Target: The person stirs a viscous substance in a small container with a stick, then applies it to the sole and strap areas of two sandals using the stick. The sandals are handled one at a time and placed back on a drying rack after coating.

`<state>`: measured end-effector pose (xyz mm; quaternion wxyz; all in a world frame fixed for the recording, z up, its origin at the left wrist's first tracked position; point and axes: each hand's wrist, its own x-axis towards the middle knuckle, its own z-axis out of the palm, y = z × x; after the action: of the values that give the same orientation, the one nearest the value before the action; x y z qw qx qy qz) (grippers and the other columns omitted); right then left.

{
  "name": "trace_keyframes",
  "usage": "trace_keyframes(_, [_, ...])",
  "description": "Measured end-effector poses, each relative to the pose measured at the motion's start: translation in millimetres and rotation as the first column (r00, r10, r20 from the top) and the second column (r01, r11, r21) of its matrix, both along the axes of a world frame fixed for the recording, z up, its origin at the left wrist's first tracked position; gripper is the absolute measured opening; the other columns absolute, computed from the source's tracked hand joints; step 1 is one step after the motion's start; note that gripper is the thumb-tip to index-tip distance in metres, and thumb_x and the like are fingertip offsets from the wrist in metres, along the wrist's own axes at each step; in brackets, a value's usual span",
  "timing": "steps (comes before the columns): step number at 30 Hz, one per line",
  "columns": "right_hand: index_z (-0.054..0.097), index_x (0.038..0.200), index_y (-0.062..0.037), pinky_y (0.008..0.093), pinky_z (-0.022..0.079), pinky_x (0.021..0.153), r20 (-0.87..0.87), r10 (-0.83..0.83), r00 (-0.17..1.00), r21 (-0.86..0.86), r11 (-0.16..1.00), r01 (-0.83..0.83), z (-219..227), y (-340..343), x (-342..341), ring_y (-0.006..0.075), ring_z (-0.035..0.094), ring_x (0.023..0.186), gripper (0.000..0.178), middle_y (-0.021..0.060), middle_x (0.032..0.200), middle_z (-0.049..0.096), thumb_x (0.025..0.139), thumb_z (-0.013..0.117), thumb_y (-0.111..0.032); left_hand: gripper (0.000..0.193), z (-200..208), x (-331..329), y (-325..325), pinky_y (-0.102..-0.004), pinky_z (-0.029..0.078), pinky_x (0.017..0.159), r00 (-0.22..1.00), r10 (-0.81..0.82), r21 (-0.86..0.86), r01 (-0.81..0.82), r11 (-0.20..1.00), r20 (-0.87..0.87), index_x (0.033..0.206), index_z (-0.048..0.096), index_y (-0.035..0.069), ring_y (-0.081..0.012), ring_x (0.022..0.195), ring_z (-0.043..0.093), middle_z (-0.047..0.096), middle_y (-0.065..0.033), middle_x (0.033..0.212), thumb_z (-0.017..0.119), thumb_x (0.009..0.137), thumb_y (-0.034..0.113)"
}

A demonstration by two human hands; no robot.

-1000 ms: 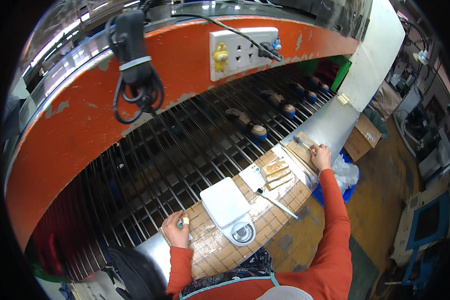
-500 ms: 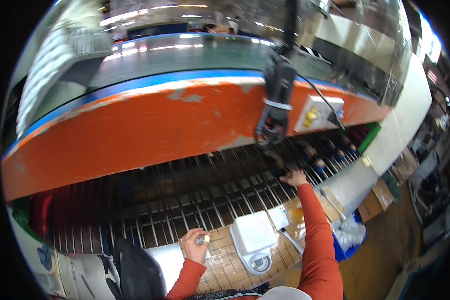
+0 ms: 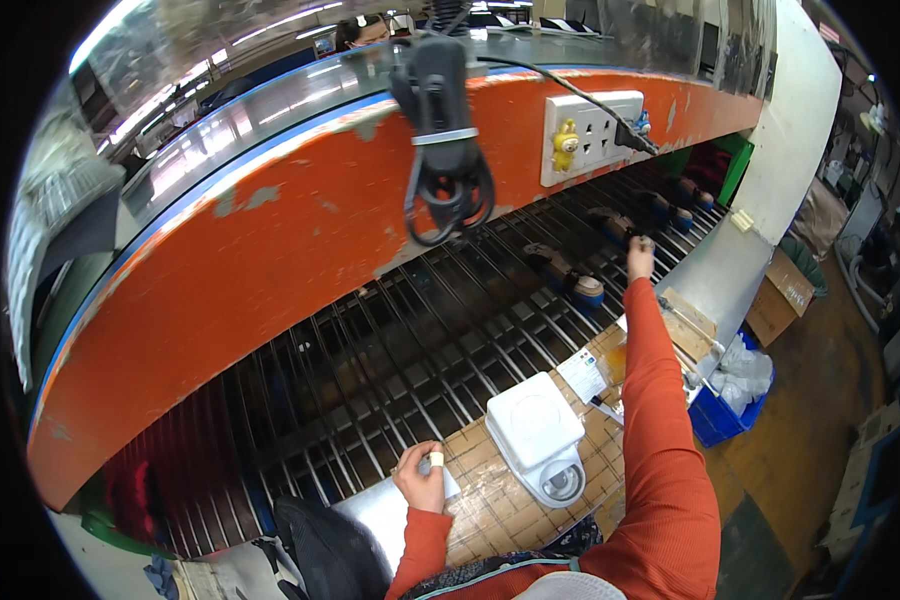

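Observation:
My right arm stretches out over a bed of metal rods point(image 3: 410, 350). At its end my right hand point(image 3: 640, 260) is closed at the near end of a dark shoe point(image 3: 610, 219), which it partly hides. Another shoe point(image 3: 570, 282), with a beige and blue near end, lies on the rods left of that hand. My left hand point(image 3: 420, 480) is by the near edge of the rods, beside a tan checked board point(image 3: 480, 512). Its fingers are curled. A small beige band or piece point(image 3: 436, 459) shows at the fingertips; I cannot tell whether it is worn or held.
A white lidded container point(image 3: 537, 428) stands on the board beside a label card point(image 3: 582, 375). Above the rods runs an orange panel point(image 3: 270, 240) with a hanging black cable bundle point(image 3: 445, 150) and a socket plate point(image 3: 592, 130). More shoes point(image 3: 667, 211) lie farther right. A blue bin point(image 3: 720, 425) stands right.
The view has swung right. My right hand has gone farther out along the rods, from spread fingers near one shoe to closed fingers at another. My left hand remains near the board's edge.

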<state>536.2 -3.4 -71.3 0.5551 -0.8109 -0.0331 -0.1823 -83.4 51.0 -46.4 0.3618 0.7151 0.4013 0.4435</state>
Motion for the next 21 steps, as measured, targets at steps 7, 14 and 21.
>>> trace_keyframes(7, [0.066, 0.107, 0.0057, 0.0462, 0.040, 0.100, -0.350, -0.263, 0.899, 0.218, 0.911, 0.351, -3.8, -22.7, 54.7, 0.0427, 0.054, 0.114, 0.062, 0.0294, 0.115, 0.061, 0.085, 0.043, -0.047, 0.020, -3.3, 6.9, 2.1, -0.0315, 0.048, 0.066, 0.997, 0.044, -0.044, -0.047, 0.998, -0.069, 0.080, 0.068, -0.003, -0.0223, 0.072, 0.063, 0.067, -0.0126, 0.078, 0.062, 0.090, 0.013])
trace_keyframes(14, [0.025, 0.143, 0.0062, 0.0506, 0.029, 0.109, -0.557, -0.318, 0.767, 0.141, 0.874, 0.465, 26.0, 63.6, 58.2, 0.0459, 0.034, 0.131, 0.091, 0.0284, 0.143, 0.034, 0.081, 0.057, -0.052, 0.022, -4.6, 10.5, -0.5, -0.0314, 0.046, 0.067, 0.984, 0.074, -0.039, -0.081, 0.996, -0.161, 0.079, 0.068, -0.003, -0.0218, 0.071, 0.062, 0.066, -0.0120, 0.075, 0.059, 0.091, 0.013])
trace_keyframes(21, [0.010, 0.153, -0.0120, 0.0409, 0.030, 0.110, -0.120, 0.750, 0.650, 0.302, 0.651, -0.696, 46.2, 93.8, 24.5, 0.0258, 0.031, 0.139, 0.086, 0.0145, 0.152, 0.030, 0.090, 0.055, -0.050, 0.023, -3.5, 12.2, -1.2, -0.0315, 0.044, 0.065, 0.978, 0.066, -0.003, -0.068, 0.998, -0.199, 0.079, 0.068, -0.003, -0.0207, 0.070, 0.060, 0.065, -0.0116, 0.075, 0.058, 0.092, 0.013])
